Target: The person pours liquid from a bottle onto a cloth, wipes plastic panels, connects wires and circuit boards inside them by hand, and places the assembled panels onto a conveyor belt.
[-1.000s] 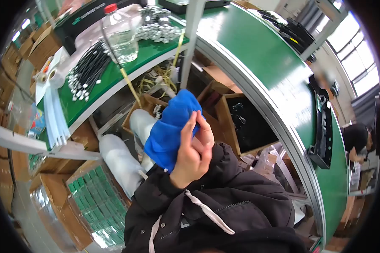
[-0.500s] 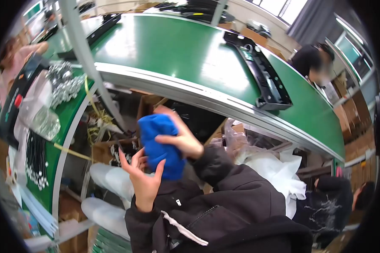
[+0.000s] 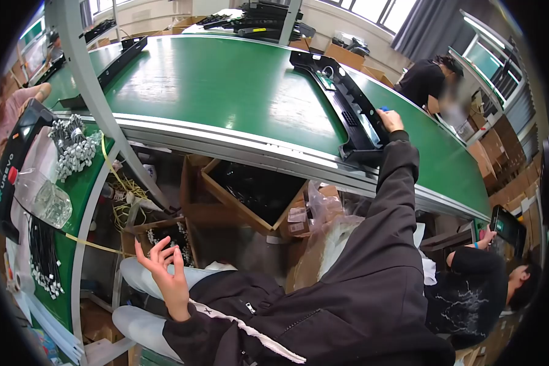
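Note:
My left hand is raised over my lap with its fingers spread, holding nothing. My right arm reaches out to the long black housing, which lies on the green tabletop. At the housing's right-hand edge, my right hand has its fingers closed. A small bit of blue cloth shows at its fingertips; the rest is hidden. Inside the housing, a small green board and a wire show near the far end.
Another black housing lies at the left. A side table holds a plastic bottle, connectors and black cables. Open boxes stand below. Co-workers are at the back right, lower right and left edge.
My hands have parted. The right one has moved from the blue cloth bundle over my lap out to the black housing; the left has let go. The view has turned to the right.

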Motion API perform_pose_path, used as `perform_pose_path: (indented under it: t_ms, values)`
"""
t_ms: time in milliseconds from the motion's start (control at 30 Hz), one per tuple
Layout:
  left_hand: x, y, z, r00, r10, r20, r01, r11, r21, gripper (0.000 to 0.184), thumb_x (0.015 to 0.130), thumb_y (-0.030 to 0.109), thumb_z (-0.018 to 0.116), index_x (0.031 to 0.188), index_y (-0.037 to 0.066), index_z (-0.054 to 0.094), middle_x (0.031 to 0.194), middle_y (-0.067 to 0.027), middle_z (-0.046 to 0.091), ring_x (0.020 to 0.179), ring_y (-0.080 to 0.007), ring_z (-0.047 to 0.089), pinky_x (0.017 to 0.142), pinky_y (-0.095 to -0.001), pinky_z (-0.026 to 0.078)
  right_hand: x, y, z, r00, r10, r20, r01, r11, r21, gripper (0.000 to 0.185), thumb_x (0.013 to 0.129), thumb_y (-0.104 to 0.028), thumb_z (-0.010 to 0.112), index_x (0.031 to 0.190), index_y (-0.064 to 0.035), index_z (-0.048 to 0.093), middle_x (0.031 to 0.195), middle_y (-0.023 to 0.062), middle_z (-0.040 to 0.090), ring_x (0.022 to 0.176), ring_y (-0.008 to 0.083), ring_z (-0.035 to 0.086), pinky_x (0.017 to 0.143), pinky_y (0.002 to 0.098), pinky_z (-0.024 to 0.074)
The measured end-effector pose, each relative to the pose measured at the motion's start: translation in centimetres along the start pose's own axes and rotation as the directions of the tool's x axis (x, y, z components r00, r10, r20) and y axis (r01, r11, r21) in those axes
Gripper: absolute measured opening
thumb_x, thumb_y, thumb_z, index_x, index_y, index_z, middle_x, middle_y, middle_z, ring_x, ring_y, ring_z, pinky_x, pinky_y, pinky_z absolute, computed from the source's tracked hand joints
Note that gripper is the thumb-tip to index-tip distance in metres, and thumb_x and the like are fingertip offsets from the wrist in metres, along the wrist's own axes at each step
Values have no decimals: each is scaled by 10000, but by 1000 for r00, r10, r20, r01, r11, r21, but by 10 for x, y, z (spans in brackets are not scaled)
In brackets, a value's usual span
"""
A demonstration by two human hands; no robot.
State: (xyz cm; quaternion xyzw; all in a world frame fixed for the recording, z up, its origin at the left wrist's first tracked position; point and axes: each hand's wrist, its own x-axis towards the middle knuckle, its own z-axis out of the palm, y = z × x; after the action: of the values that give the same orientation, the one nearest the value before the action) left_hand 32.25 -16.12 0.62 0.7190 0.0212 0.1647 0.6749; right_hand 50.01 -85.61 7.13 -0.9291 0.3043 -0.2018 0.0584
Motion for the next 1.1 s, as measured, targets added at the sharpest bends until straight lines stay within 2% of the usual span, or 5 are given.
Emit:
perform_pose_path:
  t_ms: [367,600,800,967,1100]
  values:
    - [1,17,-14,993,45,-106,-46,999,-8,713,858,20,534,1422,64,101,1135,-176,514,905,-197,558,826,-313,439,-60,-111,-96,884,-259,-389,148,945,-291,352,774,-397,674,853,-55,694,1103,79,583,838,337,635,711,425,499]
    - [-36,88,-27,820,480,-312,-518,854,-49,852,874,165,519,1417,191,-136,1130,-326,499,879,-342,592,765,-387,488,-174,-215,-190,200,-552,-810,597,724,-346,163,750,-177,749,843,-53,696,1002,72,603,768,268,647,610,326,515]
    - [-86,132,-75,675,447,-588,-441,882,164,876,898,552,441,1413,243,-197,1055,-346,549,880,-405,613,738,-423,516,-299,-336,-143,-91,-627,-774,969,124,-213,149,626,72,628,751,-4,658,1057,202,606,783,332,638,624,342,531]
    - [-127,96,-118,556,122,-822,-183,983,21,632,988,367,353,1430,227,-77,1129,-318,542,822,-340,631,776,-421,519,-382,-423,-67,-273,-593,-757,880,-473,54,457,616,-45,647,1062,47,599,1091,123,630,825,312,611,742,393,528]
    - [-156,53,-139,364,8,-931,-98,995,-30,660,973,239,450,1429,168,-23,1125,-239,548,749,-268,629,725,-396,532,-429,-478,23,-307,-551,-776,786,-606,120,153,528,-31,648,642,-52,547,1113,137,617,893,344,601,762,432,528]
